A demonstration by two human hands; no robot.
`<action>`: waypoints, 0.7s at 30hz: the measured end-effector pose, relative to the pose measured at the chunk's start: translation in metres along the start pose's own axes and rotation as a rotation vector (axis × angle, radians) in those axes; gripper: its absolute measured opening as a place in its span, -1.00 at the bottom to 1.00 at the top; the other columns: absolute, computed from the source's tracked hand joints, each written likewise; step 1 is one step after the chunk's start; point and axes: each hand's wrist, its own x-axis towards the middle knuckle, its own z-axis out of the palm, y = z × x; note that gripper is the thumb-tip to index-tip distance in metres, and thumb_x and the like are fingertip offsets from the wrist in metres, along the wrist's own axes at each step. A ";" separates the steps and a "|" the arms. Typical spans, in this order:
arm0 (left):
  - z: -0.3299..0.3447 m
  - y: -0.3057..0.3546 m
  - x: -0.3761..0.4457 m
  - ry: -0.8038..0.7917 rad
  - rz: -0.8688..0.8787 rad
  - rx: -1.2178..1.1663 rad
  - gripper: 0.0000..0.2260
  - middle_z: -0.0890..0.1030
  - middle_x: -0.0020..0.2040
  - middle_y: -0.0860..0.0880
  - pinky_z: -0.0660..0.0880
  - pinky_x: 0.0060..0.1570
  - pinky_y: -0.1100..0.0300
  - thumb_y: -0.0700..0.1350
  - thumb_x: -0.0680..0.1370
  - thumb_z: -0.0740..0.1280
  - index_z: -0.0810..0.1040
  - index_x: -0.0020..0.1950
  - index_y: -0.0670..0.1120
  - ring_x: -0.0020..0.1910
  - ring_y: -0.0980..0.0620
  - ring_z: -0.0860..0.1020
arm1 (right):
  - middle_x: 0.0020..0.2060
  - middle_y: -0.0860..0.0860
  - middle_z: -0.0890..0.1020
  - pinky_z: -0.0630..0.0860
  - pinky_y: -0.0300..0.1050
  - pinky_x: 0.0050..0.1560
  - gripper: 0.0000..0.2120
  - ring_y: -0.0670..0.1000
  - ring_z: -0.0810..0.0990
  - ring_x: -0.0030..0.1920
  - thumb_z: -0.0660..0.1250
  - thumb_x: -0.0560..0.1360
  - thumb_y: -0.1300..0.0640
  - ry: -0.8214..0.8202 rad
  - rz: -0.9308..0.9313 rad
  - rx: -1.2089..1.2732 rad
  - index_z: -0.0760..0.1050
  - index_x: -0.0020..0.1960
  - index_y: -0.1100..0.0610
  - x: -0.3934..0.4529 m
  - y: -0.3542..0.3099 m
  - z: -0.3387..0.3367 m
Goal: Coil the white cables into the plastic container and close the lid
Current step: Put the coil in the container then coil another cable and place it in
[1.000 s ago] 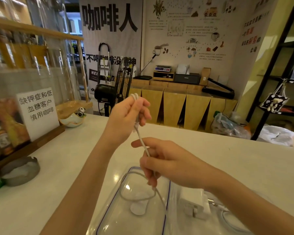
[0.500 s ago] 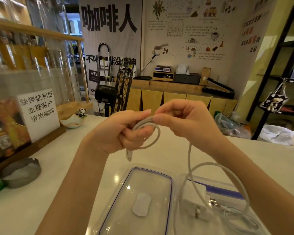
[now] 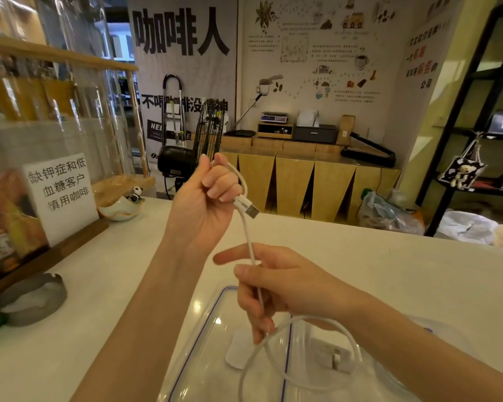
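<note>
Here the white cable (image 3: 249,236) runs taut from the left hand (image 3: 204,198), clenched round a small loop with the USB plug (image 3: 248,208) sticking out, down through the pinching right hand (image 3: 276,288); slack loops over the clear lid (image 3: 204,358) and plastic container (image 3: 389,381); white charger (image 3: 331,353) inside; ashtray (image 3: 31,298) far left on the counter (image 3: 418,274).

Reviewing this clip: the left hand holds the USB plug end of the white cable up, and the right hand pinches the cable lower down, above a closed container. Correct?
Not quite. In the head view the lid lies flat on the counter, off the container. The rest holds: the left hand holds the USB plug end of the white cable up, and the right hand pinches it lower down.
</note>
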 end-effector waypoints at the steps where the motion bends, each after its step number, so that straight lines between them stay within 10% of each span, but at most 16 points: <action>1: -0.002 0.001 0.001 0.038 0.082 0.082 -0.63 0.40 -0.55 0.03 0.30 -0.54 0.35 -0.03 0.61 0.00 0.46 -0.20 -0.18 -0.60 0.14 0.35 | -0.49 0.04 0.42 0.58 -0.13 -0.41 -0.74 -0.05 0.39 -0.55 0.09 0.58 0.22 -0.018 0.015 -0.011 0.35 0.25 0.18 -0.002 -0.001 0.002; 7: -0.004 -0.005 -0.002 0.092 0.401 1.010 -0.73 0.45 -0.52 0.08 0.36 -0.47 0.35 -0.12 0.61 0.02 0.45 -0.16 -0.12 -0.52 0.16 0.37 | -0.47 0.03 0.43 0.55 -0.19 -0.45 -0.73 -0.09 0.39 -0.54 0.14 0.56 0.18 -0.039 0.156 -0.284 0.36 0.25 0.12 -0.020 -0.029 -0.004; 12: 0.004 0.001 -0.011 -0.127 0.085 1.650 -0.75 0.53 -0.51 0.07 0.41 -0.48 0.40 -0.13 0.58 0.08 0.49 -0.20 -0.09 -0.52 0.19 0.45 | -0.53 -0.04 0.43 0.49 -0.30 -0.51 -0.83 -0.13 0.37 -0.57 0.18 0.53 0.22 0.106 0.065 -0.544 0.53 0.03 0.16 -0.037 -0.062 -0.020; 16: 0.009 0.014 -0.020 -0.433 -0.525 1.376 -0.65 0.40 -0.56 0.08 0.37 -0.51 0.33 -0.03 0.60 0.05 0.52 -0.22 -0.14 -0.58 0.14 0.34 | -0.57 -0.05 0.45 0.38 -0.32 -0.55 -0.84 -0.10 0.33 -0.57 0.25 0.49 0.21 0.147 -0.062 -0.596 0.61 -0.09 0.16 -0.045 -0.072 -0.027; 21: 0.013 0.022 -0.027 -0.771 -0.702 0.809 -0.59 0.15 -0.60 0.04 0.14 -0.62 0.32 0.05 0.60 0.02 0.51 -0.24 -0.14 -0.63 0.13 0.16 | -0.49 -0.01 0.53 0.38 -0.28 -0.47 -0.87 -0.07 0.42 -0.48 0.33 0.41 0.16 0.074 -0.220 -0.586 0.63 -0.10 0.11 -0.041 -0.072 -0.028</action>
